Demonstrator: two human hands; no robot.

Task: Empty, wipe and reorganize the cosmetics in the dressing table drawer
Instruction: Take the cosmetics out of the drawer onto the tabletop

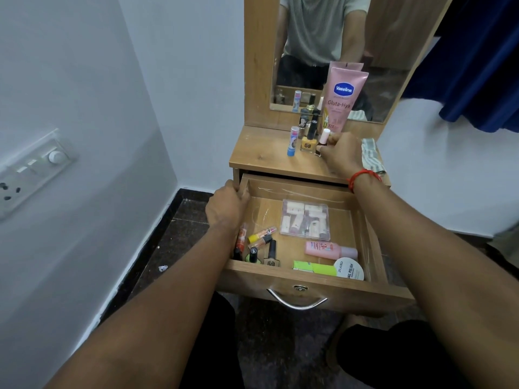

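The wooden drawer (309, 284) is pulled open below the dressing table top (261, 155). My left hand (226, 204) grips the drawer's left wall. My right hand (341, 154) is on the table top, its fingers closed around a dark nail polish bottle with a white cap (323, 141). Beside that bottle stand a yellow nail polish (308, 141), a blue lip balm (293, 141) and a pink Vaseline tube (344, 96). The drawer holds a clear plastic case (305, 219), a pink bottle (328, 249), a green box (314, 268), a white nail polish remover jar (349, 269) and several small tubes and bottles (259, 245) at its left.
A folded striped cloth (372, 155) lies at the right end of the table top. The mirror (337, 46) rises behind the cosmetics. A white wall with a switch panel (31, 169) is close on the left, and a blue curtain (477, 60) hangs at the right.
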